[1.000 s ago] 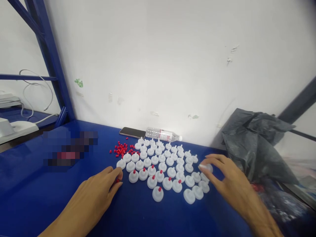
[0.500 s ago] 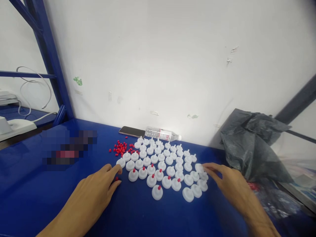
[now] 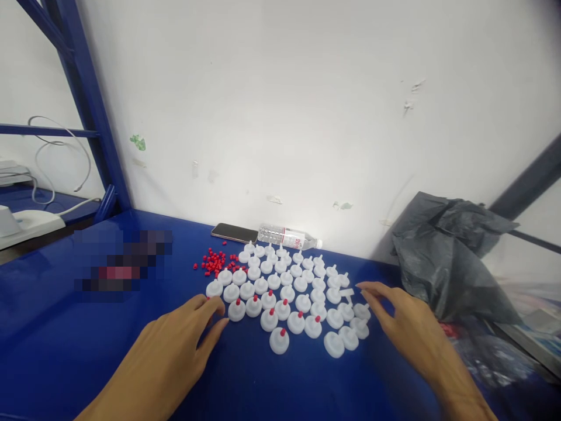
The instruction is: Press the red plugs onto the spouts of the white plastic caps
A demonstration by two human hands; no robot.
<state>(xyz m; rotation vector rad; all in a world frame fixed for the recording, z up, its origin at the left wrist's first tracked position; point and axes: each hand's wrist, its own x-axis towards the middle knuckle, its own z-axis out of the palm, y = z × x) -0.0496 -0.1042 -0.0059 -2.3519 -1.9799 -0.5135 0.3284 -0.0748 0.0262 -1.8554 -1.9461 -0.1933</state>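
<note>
Many white nozzle lids, round with a narrow spout, stand grouped on the blue table. Several in the front rows carry a small red cap on the spout. My left hand is beside the group's front-left edge, thumb and index finger curved and apart; no object shows between them, and its other fingers are partly hidden. At the right edge, my right hand has its thumb and fingers apart and empty. Close to its fingertips, one white lid lies tilted.
Loose red caps form a pile behind the left rows. A phone and a clear bottle lie along the wall. A grey plastic bag is at the right. A blurred patch covers something at left.
My left hand has shifted right; the red cap seen between its fingers is out of sight. My right fingers have come off a white lid, which now lies tipped.
</note>
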